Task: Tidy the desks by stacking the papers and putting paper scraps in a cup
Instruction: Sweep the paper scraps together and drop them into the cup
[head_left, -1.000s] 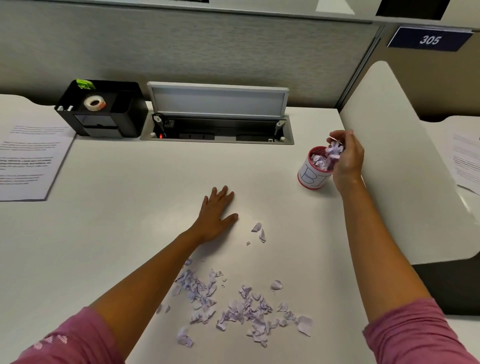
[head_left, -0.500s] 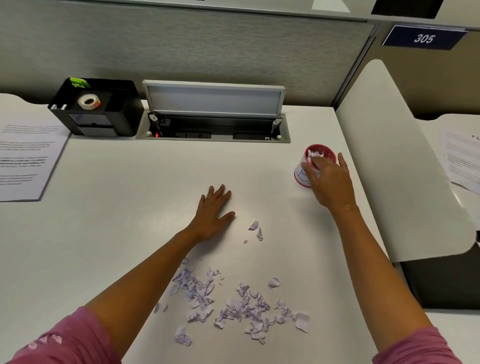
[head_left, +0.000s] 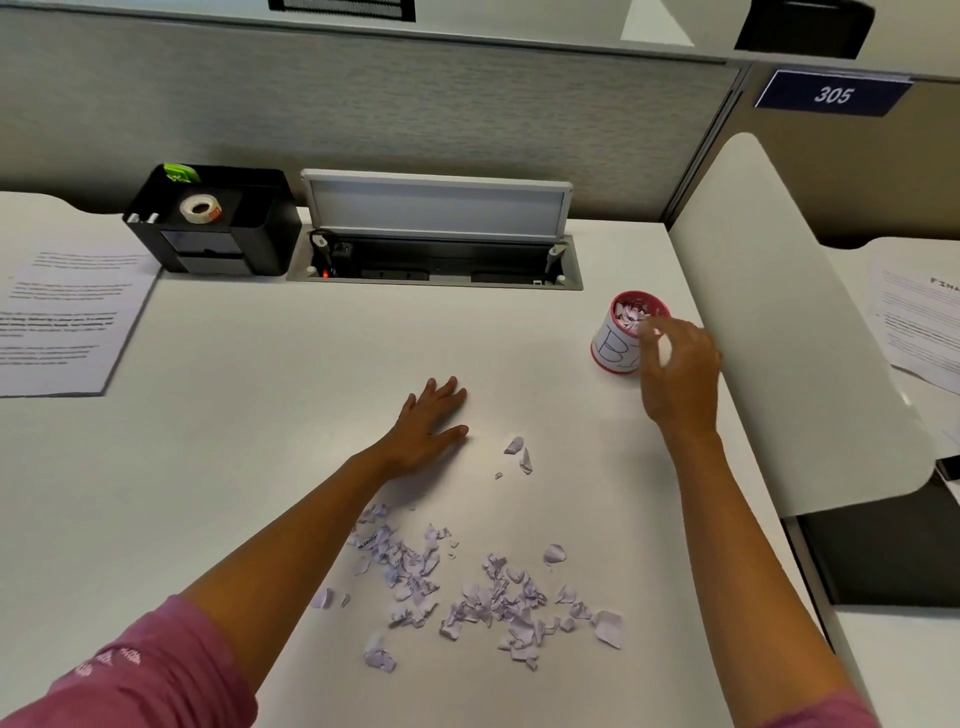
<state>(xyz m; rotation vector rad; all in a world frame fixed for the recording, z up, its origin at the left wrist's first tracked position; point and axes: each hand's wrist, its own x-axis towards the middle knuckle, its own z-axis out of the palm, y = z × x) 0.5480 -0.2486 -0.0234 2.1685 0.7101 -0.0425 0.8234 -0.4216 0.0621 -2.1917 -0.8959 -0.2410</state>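
worktop (head_left: 260, 467): smooth white laminate under my arms, faint sheen
scraps (head_left: 467, 587): torn printed paper, crumpled, matt
cup (head_left: 610, 348): paper, white wall, red rim
organiser (head_left: 249, 228): black plastic, matt
cable box lid (head_left: 436, 205): brushed metal frame
partition (head_left: 363, 104): grey woven cloth, rough
my sleeve (head_left: 156, 670): pink knit cloth

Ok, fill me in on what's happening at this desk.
A person is clearing torn paper off the desk into a red cup. The right hand is beside the cup, which already holds scraps; the blur hides whether its fingers hold anything. The left hand lies flat on the desk. A big scatter of paper scraps is not yet picked up. A printed sheet lies at the far left.
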